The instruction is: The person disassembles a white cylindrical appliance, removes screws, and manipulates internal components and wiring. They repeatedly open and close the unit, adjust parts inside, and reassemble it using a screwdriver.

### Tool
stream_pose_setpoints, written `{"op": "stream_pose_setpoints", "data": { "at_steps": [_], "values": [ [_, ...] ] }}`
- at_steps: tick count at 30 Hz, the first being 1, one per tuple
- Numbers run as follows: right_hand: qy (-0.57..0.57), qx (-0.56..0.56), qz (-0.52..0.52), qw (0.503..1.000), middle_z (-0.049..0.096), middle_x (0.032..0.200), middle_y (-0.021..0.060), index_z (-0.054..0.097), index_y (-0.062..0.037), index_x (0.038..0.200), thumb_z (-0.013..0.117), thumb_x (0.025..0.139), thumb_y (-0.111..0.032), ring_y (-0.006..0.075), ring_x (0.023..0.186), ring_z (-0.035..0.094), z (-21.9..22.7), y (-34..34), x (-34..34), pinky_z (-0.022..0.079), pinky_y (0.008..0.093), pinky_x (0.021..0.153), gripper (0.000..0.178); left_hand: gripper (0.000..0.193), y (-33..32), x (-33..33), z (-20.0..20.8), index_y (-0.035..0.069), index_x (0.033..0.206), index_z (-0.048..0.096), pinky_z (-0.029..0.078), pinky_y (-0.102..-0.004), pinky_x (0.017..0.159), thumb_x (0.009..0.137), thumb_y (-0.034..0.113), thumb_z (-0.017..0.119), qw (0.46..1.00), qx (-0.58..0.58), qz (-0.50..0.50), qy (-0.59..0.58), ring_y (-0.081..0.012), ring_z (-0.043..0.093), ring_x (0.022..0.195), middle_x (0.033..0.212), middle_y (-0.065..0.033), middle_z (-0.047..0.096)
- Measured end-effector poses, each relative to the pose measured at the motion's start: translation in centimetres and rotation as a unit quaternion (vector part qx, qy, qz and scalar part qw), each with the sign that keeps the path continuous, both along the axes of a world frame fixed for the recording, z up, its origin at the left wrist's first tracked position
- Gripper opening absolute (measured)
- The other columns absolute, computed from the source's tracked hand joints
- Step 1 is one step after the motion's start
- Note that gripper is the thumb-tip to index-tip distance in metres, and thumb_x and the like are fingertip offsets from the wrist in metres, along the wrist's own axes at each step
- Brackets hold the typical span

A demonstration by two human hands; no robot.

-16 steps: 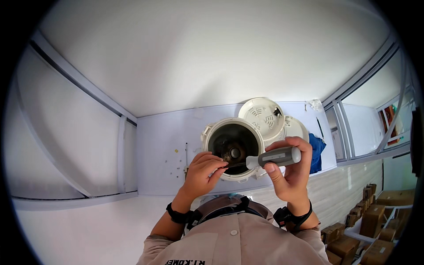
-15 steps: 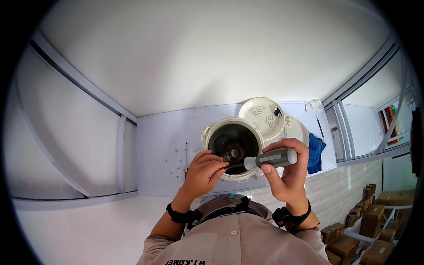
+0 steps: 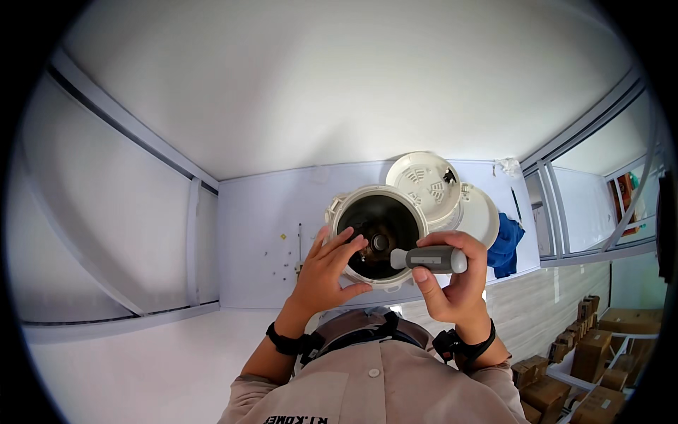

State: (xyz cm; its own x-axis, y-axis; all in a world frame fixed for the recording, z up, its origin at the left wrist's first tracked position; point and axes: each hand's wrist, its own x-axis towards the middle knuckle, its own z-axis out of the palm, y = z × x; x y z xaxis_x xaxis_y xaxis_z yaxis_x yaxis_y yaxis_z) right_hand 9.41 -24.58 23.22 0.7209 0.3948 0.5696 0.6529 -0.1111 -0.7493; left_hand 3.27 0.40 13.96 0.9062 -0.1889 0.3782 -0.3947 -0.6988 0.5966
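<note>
A round white appliance housing [image 3: 383, 190], like a rice cooker body, stands on the table with its dark hollow facing up. At the bottom of the hollow a round metal piece [image 3: 380, 243] shows. My right hand [image 3: 460, 290] is closed around the grey handle of a screwdriver [image 3: 436, 260], held over the near right rim and pointing left into the housing. Its shaft is hardly visible against the dark interior. My left hand [image 3: 323, 275] has its fingers spread at the near left rim, fingertips over the opening, holding nothing visible.
Behind the housing lie a round white vented cover [image 3: 424, 177] and another white round part [image 3: 480, 215]. A blue cloth [image 3: 505, 247] sits at the right end of the table [image 3: 247, 212]. Several tiny parts and a thin rod [image 3: 299, 240] lie to the left.
My left hand has come off the screwdriver's shaft and its fingers have spread. The screwdriver's handle has shifted slightly left in my right hand.
</note>
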Motion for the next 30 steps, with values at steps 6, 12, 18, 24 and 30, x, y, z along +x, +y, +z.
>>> {"op": "stream_pose_setpoints", "data": {
  "at_steps": [6, 12, 18, 24, 30],
  "values": [
    [-0.011, -0.037, 0.051, 0.998, 0.073, 0.113, 0.0216, 0.052, -0.0019, 0.133, 0.084, 0.086, -0.007, 0.0387, 0.095, 0.075, -1.5, 0.6, 0.3, 0.060, 0.0411, 0.081, 0.057, 0.111, -0.1, -0.6, -1.7, 0.001, 0.157, 0.042, 0.023, -0.0597, 0.128, 0.072, 0.049, 0.095, 0.998, 0.019, 0.039, 0.040, -0.0435, 0.029, 0.159, 0.163, -0.0153, 0.048],
    [-0.019, -0.072, 0.055, 0.996, 0.073, 0.113, 0.0222, 0.053, -0.0015, 0.132, 0.084, 0.085, -0.008, 0.0411, 0.092, 0.074, -3.5, 1.4, 1.0, 0.061, 0.0422, 0.076, 0.057, 0.116, -0.2, -0.8, -3.8, 0.002, 0.159, 0.039, 0.029, -0.0597, 0.126, 0.070, 0.046, 0.097, 0.998, -0.051, 0.027, 0.022, -0.0495, 0.027, 0.157, 0.164, -0.0177, 0.046],
    [-0.028, -0.121, 0.085, 0.989, 0.070, 0.117, 0.0197, 0.053, -0.0019, 0.133, 0.081, 0.086, -0.007, 0.0389, 0.087, 0.072, -4.5, 2.8, 1.7, 0.059, 0.0424, 0.074, 0.055, 0.116, -0.3, -0.8, -4.3, 0.005, 0.159, 0.039, 0.030, -0.0599, 0.125, 0.068, 0.045, 0.099, 0.998, -0.063, 0.029, 0.010, -0.0502, 0.029, 0.156, 0.162, -0.0172, 0.048],
    [-0.010, -0.167, 0.098, 0.981, 0.071, 0.119, 0.0199, 0.052, -0.0037, 0.134, 0.084, 0.086, -0.007, 0.0414, 0.096, 0.073, -5.0, 3.8, 2.3, 0.060, 0.0432, 0.079, 0.058, 0.116, -0.2, -0.8, -4.8, 0.007, 0.159, 0.039, 0.030, -0.0603, 0.125, 0.068, 0.047, 0.098, 0.998, -0.063, 0.029, 0.004, -0.0500, 0.029, 0.156, 0.161, -0.0171, 0.049],
    [0.003, -0.161, 0.099, 0.982, 0.070, 0.118, 0.0209, 0.048, -0.0037, 0.136, 0.081, 0.087, -0.004, 0.0433, 0.097, 0.072, -6.2, 4.5, 3.1, 0.059, 0.0446, 0.081, 0.059, 0.115, -0.1, -0.8, -4.7, 0.006, 0.158, 0.040, 0.030, -0.0599, 0.125, 0.067, 0.046, 0.099, 0.997, -0.071, 0.030, 0.008, -0.0503, 0.030, 0.156, 0.160, -0.0170, 0.051]
  ]
}}
